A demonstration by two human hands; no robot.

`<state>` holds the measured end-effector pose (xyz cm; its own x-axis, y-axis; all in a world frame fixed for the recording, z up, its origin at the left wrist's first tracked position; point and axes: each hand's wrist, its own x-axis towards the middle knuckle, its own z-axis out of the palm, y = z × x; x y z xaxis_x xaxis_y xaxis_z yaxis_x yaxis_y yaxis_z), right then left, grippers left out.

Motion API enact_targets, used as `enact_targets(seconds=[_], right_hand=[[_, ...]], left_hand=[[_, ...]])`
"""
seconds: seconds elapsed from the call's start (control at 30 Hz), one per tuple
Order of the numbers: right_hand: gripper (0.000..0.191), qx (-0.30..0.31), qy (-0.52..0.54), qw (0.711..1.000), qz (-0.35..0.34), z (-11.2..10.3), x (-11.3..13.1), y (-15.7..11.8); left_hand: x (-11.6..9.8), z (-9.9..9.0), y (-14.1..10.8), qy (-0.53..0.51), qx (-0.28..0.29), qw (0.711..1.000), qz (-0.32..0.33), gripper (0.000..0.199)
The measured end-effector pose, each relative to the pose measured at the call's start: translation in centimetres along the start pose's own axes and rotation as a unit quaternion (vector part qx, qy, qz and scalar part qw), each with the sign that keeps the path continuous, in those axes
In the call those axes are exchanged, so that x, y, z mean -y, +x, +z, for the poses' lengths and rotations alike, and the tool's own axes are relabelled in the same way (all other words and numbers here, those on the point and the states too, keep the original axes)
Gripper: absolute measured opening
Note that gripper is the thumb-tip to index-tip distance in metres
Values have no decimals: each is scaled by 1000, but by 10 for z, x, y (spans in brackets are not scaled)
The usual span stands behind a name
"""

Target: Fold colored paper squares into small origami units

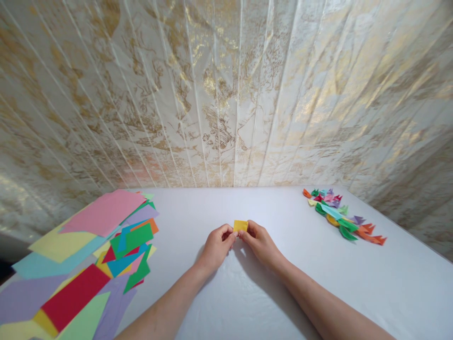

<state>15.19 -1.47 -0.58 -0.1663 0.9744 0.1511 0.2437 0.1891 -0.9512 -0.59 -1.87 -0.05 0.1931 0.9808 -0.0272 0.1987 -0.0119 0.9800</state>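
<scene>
A small yellow piece of paper (240,225), roughly square, is held up over the middle of the white table. My left hand (220,243) pinches its lower left corner between thumb and fingers. On the other side my right hand (260,241) grips the paper's right edge, thumb in front and fingers behind. Both hands are closed, with the fingertips close together at the paper's lower edge. Whether the paper is folded, I cannot tell.
Sheets of coloured paper, among them a pink sheet (109,210) and a red sheet (76,295), spread over the table's left side with smaller cut pieces (132,240). Several folded paper shapes (348,224) lie at the right. A gold-patterned curtain (219,94) hangs behind the white table (198,208).
</scene>
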Motion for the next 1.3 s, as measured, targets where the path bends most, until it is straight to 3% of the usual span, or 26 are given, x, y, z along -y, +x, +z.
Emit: enact_targets(seconds=[0.33,0.5,0.7,1.07,1.3], right_hand=[[29,-1,48,998,41,-4,4,3],[30,-3,34,999,28,-5,4,1],[23,-23,92,995,17,-5,4,3],[12,18,-24,999,-12,-2,6,-5],[13,6,-17,1000,-13,-3,8,-4]], left_hand=[[-3,1,-1,-23,-14,1000,1,28],[-2,1,-2,-21,-10,1000,2,27],[0,0,-1,-9,10,1000,20,26],[-2,2,-4,23,-27,997,74,22],[1,3,-3,30,-12,997,70,25]])
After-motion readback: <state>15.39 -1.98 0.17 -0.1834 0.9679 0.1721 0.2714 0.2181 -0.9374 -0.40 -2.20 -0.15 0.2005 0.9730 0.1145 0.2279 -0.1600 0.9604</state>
